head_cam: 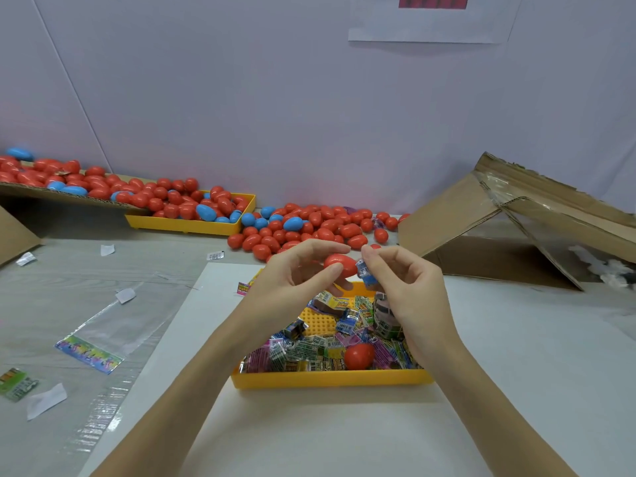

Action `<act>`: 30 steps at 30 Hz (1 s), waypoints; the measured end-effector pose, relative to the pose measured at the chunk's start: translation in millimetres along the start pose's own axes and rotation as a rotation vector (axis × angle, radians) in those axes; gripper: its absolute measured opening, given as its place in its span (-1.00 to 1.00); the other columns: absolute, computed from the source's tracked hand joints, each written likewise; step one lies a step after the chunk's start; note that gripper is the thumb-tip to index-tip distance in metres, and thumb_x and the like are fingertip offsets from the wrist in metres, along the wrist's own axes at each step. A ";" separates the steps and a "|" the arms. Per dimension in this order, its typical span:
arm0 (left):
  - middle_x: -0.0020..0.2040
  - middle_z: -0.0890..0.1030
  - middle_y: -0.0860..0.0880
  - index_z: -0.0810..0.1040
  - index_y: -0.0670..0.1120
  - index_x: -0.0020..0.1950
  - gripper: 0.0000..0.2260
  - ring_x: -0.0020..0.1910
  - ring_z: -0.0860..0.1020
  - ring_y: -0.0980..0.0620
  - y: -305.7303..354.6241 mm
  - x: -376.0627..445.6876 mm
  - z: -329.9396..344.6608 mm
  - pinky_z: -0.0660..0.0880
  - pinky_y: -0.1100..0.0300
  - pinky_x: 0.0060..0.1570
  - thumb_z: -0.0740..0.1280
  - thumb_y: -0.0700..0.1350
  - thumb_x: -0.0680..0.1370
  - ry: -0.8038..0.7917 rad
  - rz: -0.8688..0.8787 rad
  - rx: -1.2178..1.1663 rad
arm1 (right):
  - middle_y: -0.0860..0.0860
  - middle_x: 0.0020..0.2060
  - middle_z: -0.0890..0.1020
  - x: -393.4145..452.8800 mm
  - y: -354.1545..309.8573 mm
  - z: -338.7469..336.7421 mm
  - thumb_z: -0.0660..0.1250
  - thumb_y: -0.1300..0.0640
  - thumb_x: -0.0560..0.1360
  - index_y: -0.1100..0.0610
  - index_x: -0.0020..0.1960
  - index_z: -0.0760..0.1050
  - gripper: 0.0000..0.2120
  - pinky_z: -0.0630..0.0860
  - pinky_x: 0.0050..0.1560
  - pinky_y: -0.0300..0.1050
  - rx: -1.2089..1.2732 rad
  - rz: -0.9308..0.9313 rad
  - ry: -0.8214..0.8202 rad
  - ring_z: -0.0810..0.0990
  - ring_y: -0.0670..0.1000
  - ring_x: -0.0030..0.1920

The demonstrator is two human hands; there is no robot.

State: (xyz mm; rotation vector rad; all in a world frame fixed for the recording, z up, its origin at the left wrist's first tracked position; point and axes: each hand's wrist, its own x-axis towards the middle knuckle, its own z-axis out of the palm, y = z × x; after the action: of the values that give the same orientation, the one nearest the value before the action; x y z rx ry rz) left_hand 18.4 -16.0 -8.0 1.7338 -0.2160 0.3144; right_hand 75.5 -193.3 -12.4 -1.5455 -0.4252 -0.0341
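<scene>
Head view. Held up over the far end of the near yellow plastic tray (330,378): a red egg-shaped plastic capsule (339,264), lying sideways in the left hand (296,270), gripped between the thumb below and the curled fingers (318,248) above. Touching its right end: a small folded blue-and-white foil packet (364,273), pinched narrowly between thumb and forefinger of the right hand (406,280), the other fingers loosely curled. Capsule open or closed at that end: cannot tell, hidden by the packet and the fingertips.

Below the hands, in the tray: a loose heap of printed foil packets (309,349) and a second red capsule (358,356). Under the tray: a white sheet (327,425) on the grey desk (86,270). Farther back on the desk: a big spill of red and blue capsules (309,225), a second yellow tray (186,225) full of them, and a torn cardboard box (481,249) at the right.

Judging by this: the filling step, one packet going into one capsule. Next move, most likely: pushing the packet fully inside with the right fingertips against a steady left grip, then snapping the shell shut. Calls for a fine pinch, no crushing of the foil, no corner caught in the seam.
</scene>
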 end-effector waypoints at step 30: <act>0.08 0.74 0.07 0.66 -0.03 0.29 -0.69 0.08 0.70 0.12 -4.4 1.3 3.0 0.60 0.28 0.09 0.49 -0.14 0.55 0.102 0.088 0.139 | -0.11 -0.13 0.71 2.6 3.6 -3.0 0.43 0.11 0.59 0.07 0.02 0.67 -0.94 0.57 -0.09 -0.32 -0.241 -0.194 -0.068 0.66 -0.14 -0.04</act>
State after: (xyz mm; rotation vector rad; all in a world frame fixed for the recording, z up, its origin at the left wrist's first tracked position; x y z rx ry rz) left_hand 21.3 -18.1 -12.2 1.8429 -0.2008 0.4908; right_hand 79.7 -195.4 -15.0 -1.7404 -0.6434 -0.1898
